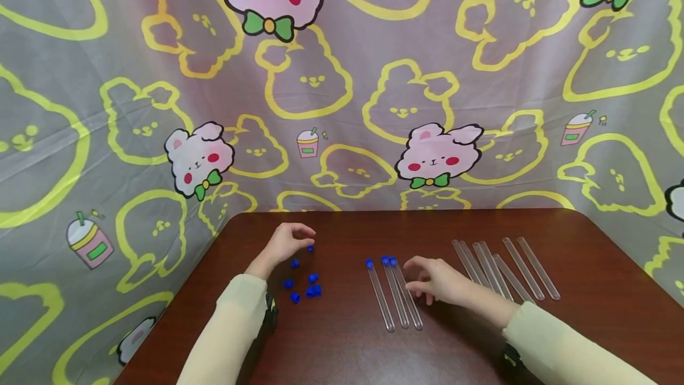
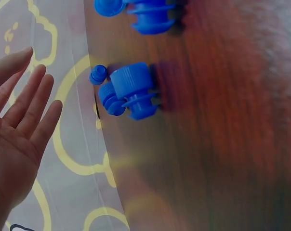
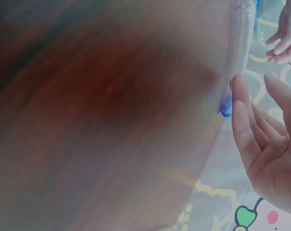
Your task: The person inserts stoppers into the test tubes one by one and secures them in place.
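Over the left side of the table, my left hand [image 1: 285, 243] holds nothing, its fingers loosely bent and apart from the thumb. A small blue cap [image 1: 310, 248] shows just below its thumb tip in the head view. Several more ribbed blue caps [image 2: 132, 82] lie scattered nearer to me. My right hand [image 1: 435, 281] hovers relaxed just right of three clear test tubes [image 1: 396, 293] lying side by side, each with a blue cap at its far end. Nothing shows between its fingers; in the right wrist view a capped tube [image 3: 239, 43] lies past the fingertips.
Several clear test tubes [image 1: 526, 269] without caps lie at the right of the brown table [image 1: 342, 349], partly behind my right forearm. A patterned cloth [image 1: 342, 189] with cartoon faces stands behind the table and along its sides.
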`<state>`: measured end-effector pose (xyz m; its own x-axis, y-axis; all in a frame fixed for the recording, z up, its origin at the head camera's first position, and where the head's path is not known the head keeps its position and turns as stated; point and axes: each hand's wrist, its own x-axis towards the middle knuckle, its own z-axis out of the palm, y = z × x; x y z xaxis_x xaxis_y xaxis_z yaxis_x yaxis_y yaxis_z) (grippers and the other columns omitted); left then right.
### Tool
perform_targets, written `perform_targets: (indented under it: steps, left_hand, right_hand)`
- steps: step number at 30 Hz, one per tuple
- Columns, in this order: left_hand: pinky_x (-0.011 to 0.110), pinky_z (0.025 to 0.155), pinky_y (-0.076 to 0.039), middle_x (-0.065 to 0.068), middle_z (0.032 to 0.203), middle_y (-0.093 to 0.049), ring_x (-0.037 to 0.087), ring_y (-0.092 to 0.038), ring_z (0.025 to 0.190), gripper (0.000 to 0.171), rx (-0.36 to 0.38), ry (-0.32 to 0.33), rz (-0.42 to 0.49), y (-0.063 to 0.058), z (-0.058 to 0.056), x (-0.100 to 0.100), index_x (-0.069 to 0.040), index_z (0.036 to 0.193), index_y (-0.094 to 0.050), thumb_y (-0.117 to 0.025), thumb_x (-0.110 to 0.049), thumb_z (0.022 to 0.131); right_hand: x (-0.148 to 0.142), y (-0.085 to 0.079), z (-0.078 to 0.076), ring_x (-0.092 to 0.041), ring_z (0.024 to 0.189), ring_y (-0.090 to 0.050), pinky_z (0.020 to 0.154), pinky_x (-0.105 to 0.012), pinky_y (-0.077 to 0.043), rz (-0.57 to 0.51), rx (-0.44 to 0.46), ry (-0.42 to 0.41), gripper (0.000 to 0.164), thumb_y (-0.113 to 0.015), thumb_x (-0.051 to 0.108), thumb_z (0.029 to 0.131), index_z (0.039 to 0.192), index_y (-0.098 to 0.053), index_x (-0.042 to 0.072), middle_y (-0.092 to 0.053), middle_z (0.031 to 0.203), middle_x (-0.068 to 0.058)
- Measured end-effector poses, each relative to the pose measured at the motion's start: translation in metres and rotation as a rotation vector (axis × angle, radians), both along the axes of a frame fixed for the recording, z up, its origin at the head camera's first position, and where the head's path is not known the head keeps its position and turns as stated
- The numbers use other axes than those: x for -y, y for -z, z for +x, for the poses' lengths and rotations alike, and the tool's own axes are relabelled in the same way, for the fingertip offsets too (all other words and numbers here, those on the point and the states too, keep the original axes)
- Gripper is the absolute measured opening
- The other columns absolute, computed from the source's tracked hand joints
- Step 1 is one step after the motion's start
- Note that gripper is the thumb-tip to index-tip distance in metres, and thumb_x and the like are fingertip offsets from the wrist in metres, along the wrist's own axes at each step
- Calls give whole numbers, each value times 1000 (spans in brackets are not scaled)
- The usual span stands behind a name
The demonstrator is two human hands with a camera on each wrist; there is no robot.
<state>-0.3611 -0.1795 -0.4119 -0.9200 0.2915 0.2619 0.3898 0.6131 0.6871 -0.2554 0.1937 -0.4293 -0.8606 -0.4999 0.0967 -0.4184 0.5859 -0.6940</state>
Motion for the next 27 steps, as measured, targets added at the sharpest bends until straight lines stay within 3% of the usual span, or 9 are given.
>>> perform_targets:
  steps: [10,21,27]
  left_hand:
    - [44,86,-50,9,101,-71,26,-64,96,24,72,-45,-25,7,-8,-1,0,107,-72,-76,-6,84]
    - [47,96,-45,12,119,-65,34,-56,115,35,182,-12,-93,19,-10,2,-2,118,-68,-74,1,84]
    - [48,94,-46,11,114,-66,34,-57,112,32,173,2,-158,23,-11,2,-4,113,-70,-75,1,82]
  right_hand:
    - [-20,-10,9,-14,51,-59,50,-27,-47,-24,-70,-28,43,-69,21,92,126,-54,1,-66,73,2]
    - [-40,-16,21,-12,56,-59,50,-26,-43,5,-93,18,45,-69,24,92,129,-54,6,-68,78,2]
    - [-51,-17,28,-11,57,-59,50,-25,-42,-4,-110,34,45,-69,26,91,129,-54,6,-68,79,2]
